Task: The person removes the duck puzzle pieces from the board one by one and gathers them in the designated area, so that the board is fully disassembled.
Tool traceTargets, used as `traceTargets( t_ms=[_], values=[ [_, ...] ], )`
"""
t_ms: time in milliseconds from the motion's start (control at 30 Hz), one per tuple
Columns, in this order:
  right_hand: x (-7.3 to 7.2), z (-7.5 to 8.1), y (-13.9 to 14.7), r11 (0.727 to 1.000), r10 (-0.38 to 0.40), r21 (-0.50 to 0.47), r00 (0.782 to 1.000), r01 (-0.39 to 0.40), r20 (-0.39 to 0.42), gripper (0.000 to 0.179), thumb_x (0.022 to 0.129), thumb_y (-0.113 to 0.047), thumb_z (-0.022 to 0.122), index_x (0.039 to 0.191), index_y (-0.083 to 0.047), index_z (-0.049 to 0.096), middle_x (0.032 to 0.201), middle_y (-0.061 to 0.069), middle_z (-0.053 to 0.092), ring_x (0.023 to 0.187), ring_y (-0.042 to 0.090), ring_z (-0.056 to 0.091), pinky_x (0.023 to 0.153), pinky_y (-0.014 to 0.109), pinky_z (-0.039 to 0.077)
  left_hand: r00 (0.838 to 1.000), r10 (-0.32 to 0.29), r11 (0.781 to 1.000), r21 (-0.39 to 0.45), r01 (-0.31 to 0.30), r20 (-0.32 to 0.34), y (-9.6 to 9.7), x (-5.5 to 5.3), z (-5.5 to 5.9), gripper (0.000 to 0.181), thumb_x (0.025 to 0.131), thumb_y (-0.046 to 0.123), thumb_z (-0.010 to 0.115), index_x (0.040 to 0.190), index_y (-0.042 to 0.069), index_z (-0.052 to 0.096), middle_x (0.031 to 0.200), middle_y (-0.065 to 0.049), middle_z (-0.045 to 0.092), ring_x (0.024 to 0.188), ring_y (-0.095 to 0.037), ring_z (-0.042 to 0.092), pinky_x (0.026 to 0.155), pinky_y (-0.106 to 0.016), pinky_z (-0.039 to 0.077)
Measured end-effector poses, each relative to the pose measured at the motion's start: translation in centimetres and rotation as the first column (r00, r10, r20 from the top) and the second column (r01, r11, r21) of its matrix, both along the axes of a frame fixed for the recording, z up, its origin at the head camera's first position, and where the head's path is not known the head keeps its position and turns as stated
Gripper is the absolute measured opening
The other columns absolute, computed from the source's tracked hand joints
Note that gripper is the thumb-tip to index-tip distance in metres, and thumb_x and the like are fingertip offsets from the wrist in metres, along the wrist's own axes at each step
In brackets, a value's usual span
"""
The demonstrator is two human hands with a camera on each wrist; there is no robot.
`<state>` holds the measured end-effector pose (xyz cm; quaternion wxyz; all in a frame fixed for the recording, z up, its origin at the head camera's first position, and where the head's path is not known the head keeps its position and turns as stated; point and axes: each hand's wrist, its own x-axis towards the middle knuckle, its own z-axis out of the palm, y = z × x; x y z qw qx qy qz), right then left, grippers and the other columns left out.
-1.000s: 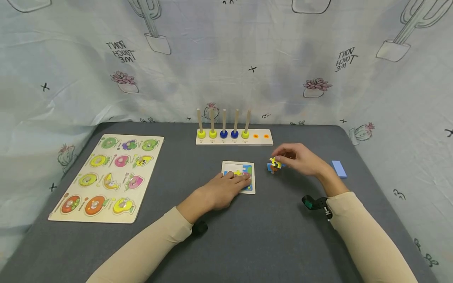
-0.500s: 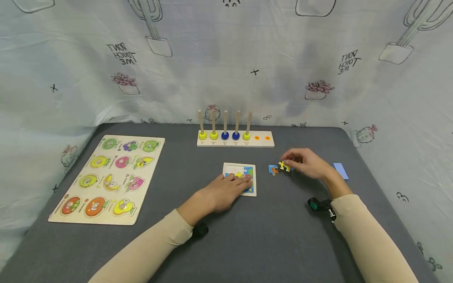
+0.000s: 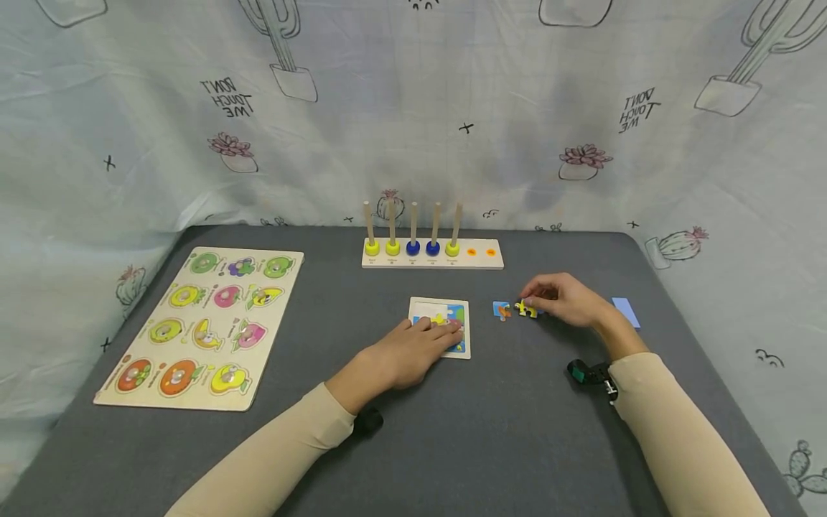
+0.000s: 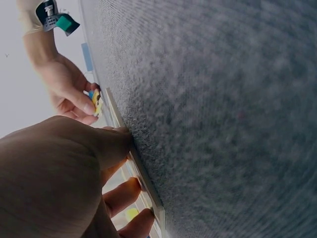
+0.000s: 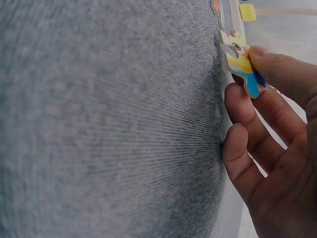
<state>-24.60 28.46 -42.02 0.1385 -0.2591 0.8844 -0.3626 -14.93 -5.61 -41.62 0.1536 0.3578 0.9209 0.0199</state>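
Observation:
A small jigsaw puzzle frame [image 3: 466, 337] with a pale rim lies mid-table, some colourful pieces fitted inside. My left hand [image 3: 413, 350] rests over it with the fingers spread across the pieces, hiding the lower left part. To the right, my right hand [image 3: 565, 300] pinches a yellow and blue puzzle piece [image 5: 238, 54] printed with an eye, between thumb and fingers, close over the cloth. Just left of that piece lies a blue and orange puzzle piece [image 3: 501, 309]. The left wrist view shows the left thumb [image 4: 116, 144] along the frame's edge.
A wooden peg board [image 3: 431, 262] with yellow and blue rings on its pegs stands at the back. A large fruit puzzle board [image 3: 258, 337] lies on the left. A blue rectangular block [image 3: 625, 313] sits at the right, beyond the right wrist.
My right hand has moved right and lower with the yellow puzzle piece, uncovering the blue and orange piece beside it. The left hand stays on the frame.

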Motion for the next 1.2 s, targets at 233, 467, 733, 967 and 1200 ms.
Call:
traceTargets(
  t_ms=[233, 467, 733, 967, 1200],
  values=[
    [-0.03, -0.16, 0.03, 1.0, 0.016, 0.017, 1.0, -0.016, 0.011, 0.013, 0.101, -0.014, 0.067, 0.112, -0.009, 0.074, 0.103, 0.004, 0.073, 0.09, 0.02, 0.067, 0.078, 0.029, 0.052, 1.0, -0.004, 1.0, 0.002, 0.004, -0.015, -0.03, -0.06, -0.05, 0.057, 0.111, 0.014, 0.039, 0.165, 0.027, 0.026, 0.171, 0.01, 0.021, 0.148, -0.025, 0.035, 0.117, -0.056, 0.034],
    [0.29, -0.31, 0.18, 0.999, 0.017, 0.028, 1.0, -0.017, -0.003, 0.015, 0.102, -0.014, 0.066, 0.114, -0.009, 0.074, 0.106, 0.005, 0.073, 0.09, 0.019, 0.066, 0.077, 0.029, 0.052, 1.0, -0.009, 1.0, 0.002, 0.009, -0.008, 0.05, -0.05, 0.06, 0.057, 0.111, 0.014, 0.038, 0.165, 0.027, 0.026, 0.171, 0.01, 0.02, 0.148, -0.024, 0.034, 0.117, -0.055, 0.034],
    [0.46, -0.47, 0.12, 0.999, 0.005, 0.05, 0.999, -0.002, -0.047, 0.014, 0.101, -0.014, 0.067, 0.114, -0.01, 0.074, 0.107, 0.004, 0.072, 0.087, 0.015, 0.062, 0.076, 0.029, 0.05, 0.999, -0.014, 1.0, 0.008, 0.014, -0.03, -0.07, -0.01, -0.07, 0.056, 0.111, 0.015, 0.038, 0.164, 0.027, 0.027, 0.171, 0.01, 0.021, 0.147, -0.025, 0.035, 0.116, -0.056, 0.035],
    [0.45, -0.72, -0.06, 0.999, 0.0, 0.044, 0.995, 0.004, -0.099, 0.013, 0.095, -0.005, 0.073, 0.108, -0.008, 0.074, 0.095, 0.002, 0.072, 0.079, 0.014, 0.061, 0.07, 0.028, 0.049, 1.0, -0.013, 1.0, 0.006, 0.014, -0.023, -0.14, -0.1, -0.14, 0.056, 0.111, 0.015, 0.037, 0.165, 0.028, 0.026, 0.171, 0.01, 0.02, 0.149, -0.026, 0.034, 0.116, -0.057, 0.034],
    [0.54, -0.85, -0.25, 1.0, 0.001, 0.008, 0.995, 0.0, -0.103, 0.012, 0.097, -0.006, 0.071, 0.108, -0.007, 0.074, 0.097, 0.003, 0.073, 0.082, 0.016, 0.063, 0.073, 0.029, 0.05, 0.999, -0.017, 0.999, 0.03, 0.018, -0.028, -0.42, -0.26, -0.35, 0.052, 0.113, 0.02, 0.036, 0.164, 0.028, 0.029, 0.171, 0.009, 0.022, 0.149, -0.026, 0.035, 0.115, -0.057, 0.035]
  ],
)
